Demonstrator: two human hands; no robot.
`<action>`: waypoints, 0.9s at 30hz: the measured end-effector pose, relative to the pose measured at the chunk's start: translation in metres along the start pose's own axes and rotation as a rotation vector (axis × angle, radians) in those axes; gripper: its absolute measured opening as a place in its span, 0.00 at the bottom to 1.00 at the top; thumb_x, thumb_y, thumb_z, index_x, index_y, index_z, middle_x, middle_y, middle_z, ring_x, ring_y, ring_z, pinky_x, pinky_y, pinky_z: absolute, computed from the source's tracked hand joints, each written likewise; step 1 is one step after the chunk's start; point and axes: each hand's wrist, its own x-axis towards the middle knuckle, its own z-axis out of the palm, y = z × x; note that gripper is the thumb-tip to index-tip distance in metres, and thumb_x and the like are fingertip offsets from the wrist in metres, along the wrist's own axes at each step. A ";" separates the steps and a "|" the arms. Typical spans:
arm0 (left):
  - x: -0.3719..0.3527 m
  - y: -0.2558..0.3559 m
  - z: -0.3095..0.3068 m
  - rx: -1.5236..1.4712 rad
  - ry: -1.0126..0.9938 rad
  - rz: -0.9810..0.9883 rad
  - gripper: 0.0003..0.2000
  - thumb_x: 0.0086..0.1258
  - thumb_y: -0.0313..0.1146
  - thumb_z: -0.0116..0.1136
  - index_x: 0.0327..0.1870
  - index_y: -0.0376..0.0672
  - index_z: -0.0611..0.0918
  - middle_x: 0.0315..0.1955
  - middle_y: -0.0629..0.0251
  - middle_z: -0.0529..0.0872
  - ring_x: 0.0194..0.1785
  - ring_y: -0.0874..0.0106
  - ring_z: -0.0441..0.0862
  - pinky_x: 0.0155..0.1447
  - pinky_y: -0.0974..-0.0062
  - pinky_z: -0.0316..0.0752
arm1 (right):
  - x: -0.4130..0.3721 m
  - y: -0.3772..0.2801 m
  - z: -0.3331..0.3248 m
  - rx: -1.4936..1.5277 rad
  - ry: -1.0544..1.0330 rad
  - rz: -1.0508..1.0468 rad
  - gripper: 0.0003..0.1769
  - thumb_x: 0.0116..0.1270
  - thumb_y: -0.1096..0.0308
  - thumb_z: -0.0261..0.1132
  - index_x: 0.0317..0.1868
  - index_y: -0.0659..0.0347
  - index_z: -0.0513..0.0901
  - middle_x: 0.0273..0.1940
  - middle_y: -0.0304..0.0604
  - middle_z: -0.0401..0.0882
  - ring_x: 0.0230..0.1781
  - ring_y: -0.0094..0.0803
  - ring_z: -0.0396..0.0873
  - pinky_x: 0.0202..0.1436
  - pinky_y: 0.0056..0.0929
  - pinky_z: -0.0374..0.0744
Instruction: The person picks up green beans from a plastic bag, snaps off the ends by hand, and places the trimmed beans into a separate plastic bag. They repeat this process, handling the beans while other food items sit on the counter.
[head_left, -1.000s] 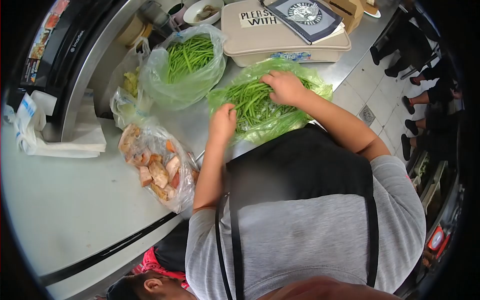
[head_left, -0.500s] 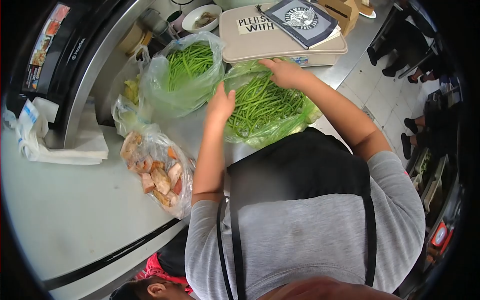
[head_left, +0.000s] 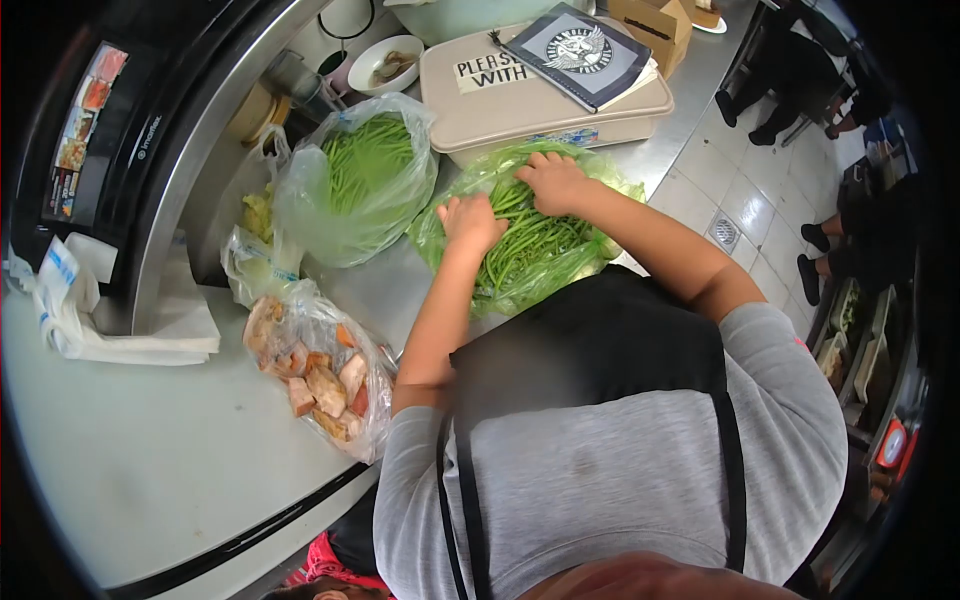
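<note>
Long green beans (head_left: 540, 238) lie in an opened green plastic bag (head_left: 512, 290) on the steel counter. My left hand (head_left: 472, 222) rests on the left part of the bag and beans, its fingers bent; whether it pinches the plastic is hidden. At the far edge of the same bag is my right hand (head_left: 553, 183), fingers apart and pointing left over the beans. A clear bag (head_left: 310, 205) with more green beans (head_left: 368, 165) stands to the left. Nearer, another clear bag (head_left: 375, 425) holds pale and orange chunks (head_left: 328, 388).
Behind the beans sits a beige lidded box (head_left: 460, 110) with a notebook (head_left: 580, 55) on top. A white bowl (head_left: 385, 65), a cardboard box (head_left: 655, 30) and white plastic bags (head_left: 150, 345) are around. Other people stand at right; one person's head shows at the bottom.
Both hands have moved from the bag's raised rim inward and down onto the beans. The green bag's rim now lies lower and more folded over them. The view has shifted slightly.
</note>
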 end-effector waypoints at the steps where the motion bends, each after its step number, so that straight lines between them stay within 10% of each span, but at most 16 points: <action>1: -0.001 -0.001 0.000 -0.016 -0.002 0.014 0.19 0.45 0.43 0.59 0.36 0.42 0.76 0.35 0.57 0.78 0.44 0.61 0.71 0.49 0.63 0.55 | 0.001 0.001 -0.002 0.017 -0.006 0.024 0.31 0.47 0.68 0.56 0.57 0.50 0.63 0.55 0.47 0.60 0.55 0.43 0.61 0.56 0.38 0.61; 8: -0.027 -0.009 -0.031 0.019 0.321 0.001 0.17 0.41 0.38 0.61 0.35 0.43 0.77 0.31 0.60 0.78 0.41 0.62 0.72 0.47 0.66 0.57 | -0.006 0.018 -0.015 0.302 0.225 -0.133 0.32 0.45 0.73 0.55 0.56 0.53 0.64 0.55 0.50 0.59 0.55 0.46 0.60 0.56 0.37 0.63; 15: -0.054 -0.014 -0.039 -0.137 0.130 0.276 0.24 0.46 0.43 0.61 0.46 0.46 0.74 0.38 0.59 0.75 0.47 0.61 0.68 0.53 0.66 0.54 | -0.025 0.033 -0.038 0.552 0.264 -0.170 0.23 0.47 0.75 0.51 0.48 0.58 0.71 0.44 0.51 0.71 0.45 0.42 0.71 0.48 0.31 0.70; 20: -0.050 -0.015 -0.035 -0.302 0.236 0.246 0.15 0.52 0.36 0.55 0.43 0.46 0.76 0.35 0.59 0.76 0.43 0.61 0.71 0.49 0.67 0.58 | -0.030 0.032 -0.014 0.394 0.293 -0.198 0.06 0.49 0.67 0.56 0.27 0.57 0.77 0.26 0.42 0.77 0.28 0.40 0.75 0.32 0.35 0.73; 27: -0.037 0.001 -0.004 -0.396 0.339 0.303 0.09 0.51 0.32 0.55 0.33 0.42 0.79 0.29 0.57 0.77 0.37 0.58 0.73 0.41 0.66 0.67 | -0.044 0.004 0.015 0.154 0.253 -0.131 0.07 0.48 0.63 0.58 0.24 0.56 0.76 0.26 0.43 0.75 0.30 0.40 0.75 0.32 0.36 0.73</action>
